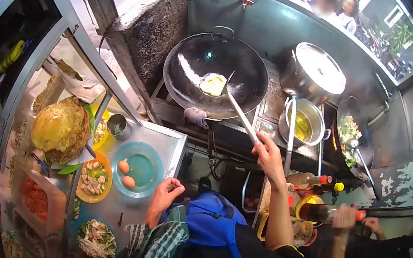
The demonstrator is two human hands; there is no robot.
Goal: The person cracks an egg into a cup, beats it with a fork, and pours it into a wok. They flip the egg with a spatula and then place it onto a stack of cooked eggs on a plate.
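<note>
Egg in wok beside lidded pot, right hand gripping spatula, left hand near plate, grip unclear

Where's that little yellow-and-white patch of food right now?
In the head view, upper middle, the food lies in the big wok, beside the tip of the long-handled utensil in the person's right hand.
</note>
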